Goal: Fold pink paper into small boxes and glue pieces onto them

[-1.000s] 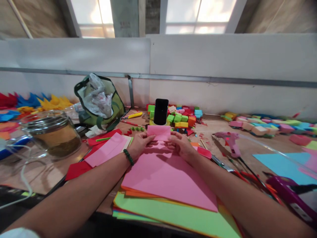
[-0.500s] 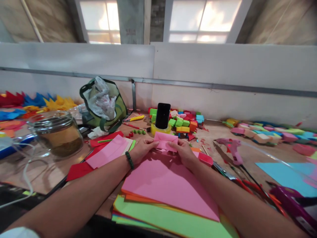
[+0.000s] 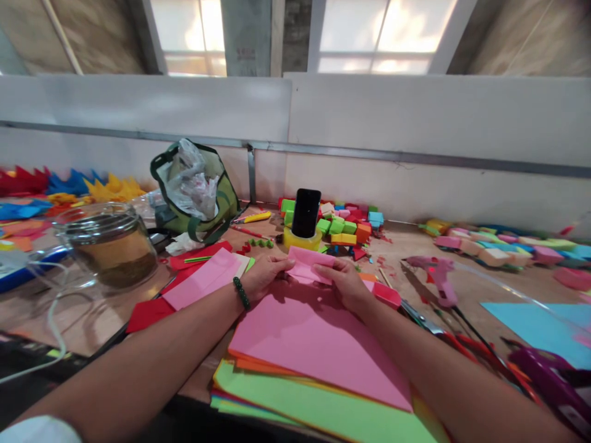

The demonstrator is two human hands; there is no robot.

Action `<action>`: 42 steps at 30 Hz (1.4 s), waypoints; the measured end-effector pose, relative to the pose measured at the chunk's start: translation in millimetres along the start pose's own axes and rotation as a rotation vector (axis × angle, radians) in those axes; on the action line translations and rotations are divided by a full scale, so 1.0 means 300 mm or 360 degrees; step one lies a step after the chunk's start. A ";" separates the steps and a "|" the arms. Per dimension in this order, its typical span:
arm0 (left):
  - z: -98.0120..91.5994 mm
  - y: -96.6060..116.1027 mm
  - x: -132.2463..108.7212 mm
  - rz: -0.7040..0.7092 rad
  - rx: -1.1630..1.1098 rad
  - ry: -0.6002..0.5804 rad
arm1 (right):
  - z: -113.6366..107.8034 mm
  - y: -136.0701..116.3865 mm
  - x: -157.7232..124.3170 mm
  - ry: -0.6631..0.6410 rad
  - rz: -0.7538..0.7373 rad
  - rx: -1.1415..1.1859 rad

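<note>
Between my two hands is a small folded piece of pink paper (image 3: pixel 307 266), with creases showing across it. My left hand (image 3: pixel 266 275), with a dark green bead bracelet on its wrist, pinches the paper's left edge. On the right edge, my right hand (image 3: pixel 348 282) grips with thumb and fingers. Both hands are just above the far end of a large pink sheet (image 3: pixel 318 344), which tops a stack of coloured paper (image 3: pixel 332 400) at the table's front. Directly behind the folded piece, a phone (image 3: pixel 306 212) leans upright in a yellow tape roll (image 3: pixel 301 240).
Small folded paper blocks (image 3: pixel 344 227) are heaped behind the phone. To the right lie a pink glue gun (image 3: pixel 438 277), scissors (image 3: pixel 422 317) and a purple tool (image 3: pixel 549 381). At left stand a glass jar (image 3: pixel 111 252) and a green bag (image 3: pixel 226 197). Pink strips (image 3: pixel 203 280) lie beside my left arm.
The folded pink paper has tilted slightly, and its right side looks more bent between my fingers. Both hands keep their hold. The whole view has shifted a little.
</note>
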State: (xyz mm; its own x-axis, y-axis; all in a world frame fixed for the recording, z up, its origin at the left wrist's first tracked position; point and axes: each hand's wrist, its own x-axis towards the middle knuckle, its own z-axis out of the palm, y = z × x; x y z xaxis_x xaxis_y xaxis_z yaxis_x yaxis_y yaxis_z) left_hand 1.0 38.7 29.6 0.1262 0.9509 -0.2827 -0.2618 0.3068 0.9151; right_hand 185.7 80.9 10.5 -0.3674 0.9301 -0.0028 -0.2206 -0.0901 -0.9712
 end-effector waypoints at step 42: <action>-0.031 0.019 0.000 -0.0050 -0.0087 -0.0046 | 0.010 -0.006 -0.005 0.0019 -0.0050 -0.0316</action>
State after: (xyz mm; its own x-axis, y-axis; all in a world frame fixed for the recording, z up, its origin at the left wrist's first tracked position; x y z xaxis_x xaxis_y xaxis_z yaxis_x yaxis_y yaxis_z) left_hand -9.3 40.8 32.3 0.1627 0.9394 -0.3017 -0.3091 0.3389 0.8886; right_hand 183.9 78.6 12.9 -0.3520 0.9356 0.0265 -0.0487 0.0100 -0.9988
